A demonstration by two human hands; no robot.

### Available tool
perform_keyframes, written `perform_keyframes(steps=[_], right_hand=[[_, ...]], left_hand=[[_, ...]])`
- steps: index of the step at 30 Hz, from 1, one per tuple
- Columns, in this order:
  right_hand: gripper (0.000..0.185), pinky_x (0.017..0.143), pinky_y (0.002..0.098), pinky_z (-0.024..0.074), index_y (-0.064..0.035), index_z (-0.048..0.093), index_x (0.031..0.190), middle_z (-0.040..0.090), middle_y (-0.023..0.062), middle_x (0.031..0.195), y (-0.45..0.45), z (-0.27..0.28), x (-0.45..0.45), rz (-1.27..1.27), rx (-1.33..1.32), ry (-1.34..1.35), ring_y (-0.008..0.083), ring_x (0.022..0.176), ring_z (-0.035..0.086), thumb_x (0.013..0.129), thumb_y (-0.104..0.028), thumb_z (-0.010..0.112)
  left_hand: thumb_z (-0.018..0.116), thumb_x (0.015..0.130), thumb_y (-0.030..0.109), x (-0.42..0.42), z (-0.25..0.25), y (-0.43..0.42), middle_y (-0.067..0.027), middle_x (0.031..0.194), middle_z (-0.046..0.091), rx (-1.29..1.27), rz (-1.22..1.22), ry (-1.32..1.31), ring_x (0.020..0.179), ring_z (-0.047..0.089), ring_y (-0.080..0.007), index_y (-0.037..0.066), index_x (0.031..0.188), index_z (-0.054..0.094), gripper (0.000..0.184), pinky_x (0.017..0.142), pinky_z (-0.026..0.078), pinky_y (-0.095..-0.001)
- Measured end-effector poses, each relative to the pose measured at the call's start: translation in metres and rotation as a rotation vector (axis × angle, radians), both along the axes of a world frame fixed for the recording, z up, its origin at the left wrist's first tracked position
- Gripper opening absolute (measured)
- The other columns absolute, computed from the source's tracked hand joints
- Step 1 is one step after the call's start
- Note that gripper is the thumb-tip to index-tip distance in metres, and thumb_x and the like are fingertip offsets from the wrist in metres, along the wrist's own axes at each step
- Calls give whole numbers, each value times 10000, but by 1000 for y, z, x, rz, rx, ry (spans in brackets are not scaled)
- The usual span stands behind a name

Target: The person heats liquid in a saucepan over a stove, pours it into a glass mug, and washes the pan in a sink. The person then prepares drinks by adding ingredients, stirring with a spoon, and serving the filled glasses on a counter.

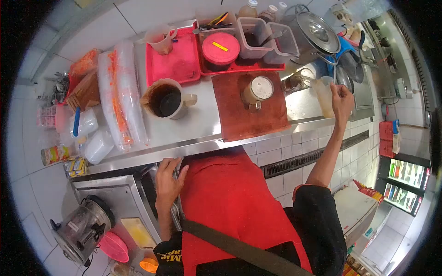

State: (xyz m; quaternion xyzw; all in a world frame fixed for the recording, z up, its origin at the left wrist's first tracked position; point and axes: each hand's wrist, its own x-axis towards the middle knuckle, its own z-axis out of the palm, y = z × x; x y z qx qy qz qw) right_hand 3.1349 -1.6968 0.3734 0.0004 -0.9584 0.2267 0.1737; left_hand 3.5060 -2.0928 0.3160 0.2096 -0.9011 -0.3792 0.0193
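My left hand (169,180) hangs in front of the counter's front edge, beside the red apron, with its fingers apart and nothing in them. My right hand (342,102) is at the right part of the counter, fingers pinched at the rim of a translucent plastic jug (324,97). A glass mug (258,90) with a pale frothy drink stands on a brown cloth (235,120). Left of the cloth is a large plastic jug (166,100) with dark liquid and brown stains inside. Another glass (304,77) is near the right hand, partly overlapped by the jug.
Behind are a red tray (172,62), a pink-lidded tub (221,48), clear containers (253,38) and a lidded metal pot (317,33). Plastic-wrapped packs (120,94) lie at the left. A steel dispenser (82,230) stands on the lower left surface.
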Motion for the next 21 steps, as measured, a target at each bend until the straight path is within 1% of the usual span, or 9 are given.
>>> perform_keyframes(steps=[6, 9, 13, 15, 16, 19, 21], right_hand=[[390, 623, 347, 454, -19, 654, 825, 643, 115, 683, 3, -5, -13, 21, 39, -19, 214, 619, 602, 828, -409, 668], [395, 618, 358, 454, -19, 651, 822, 640, 124, 679, 3, -1, -12, 27, 31, -37, 237, 613, 606, 821, -414, 668], [396, 612, 362, 454, -22, 651, 815, 635, 126, 671, 3, -3, -17, 38, 73, 0, 251, 603, 604, 815, -417, 671], [398, 605, 363, 451, -26, 649, 804, 629, 129, 663, 0, -1, -19, 20, 120, -27, 266, 595, 597, 814, -423, 670], [398, 605, 363, 451, -26, 649, 804, 629, 129, 663, -2, 1, -19, 21, 118, -26, 266, 595, 597, 814, -423, 670], [400, 616, 380, 453, -30, 646, 803, 631, 135, 677, -9, 6, -17, 22, 137, -55, 289, 626, 606, 817, -429, 662], [402, 635, 405, 454, -31, 642, 804, 639, 144, 716, -12, 7, -15, 54, 186, 17, 310, 672, 617, 819, -433, 653]], left_hand=[[727, 767, 155, 7, -3, -5, -160, 938, 608, -12, 11, -1, 879, 603, -335, 8, 1028, 654, 308, 782, 483, -386], [729, 767, 131, 7, -6, -8, -177, 966, 625, -73, -24, 19, 876, 628, -332, -10, 1038, 649, 316, 767, 499, -367], [727, 767, 129, 9, -5, -10, -177, 966, 623, -77, -12, 0, 881, 624, -339, -6, 1034, 650, 309, 769, 497, -372], [716, 778, 172, 7, -3, -8, -158, 956, 607, -46, 6, -27, 889, 603, -340, 10, 1032, 650, 309, 797, 482, -400], [716, 778, 172, 6, -2, -8, -158, 956, 607, -47, 7, -27, 889, 603, -340, 10, 1032, 650, 309, 797, 482, -400], [717, 778, 157, 2, -2, -7, -157, 950, 606, -24, 13, -38, 886, 603, -340, 4, 1016, 652, 291, 794, 480, -407], [720, 775, 141, -2, -3, -7, -173, 958, 602, -37, 38, 23, 892, 597, -357, -8, 1032, 632, 309, 792, 480, -405]])
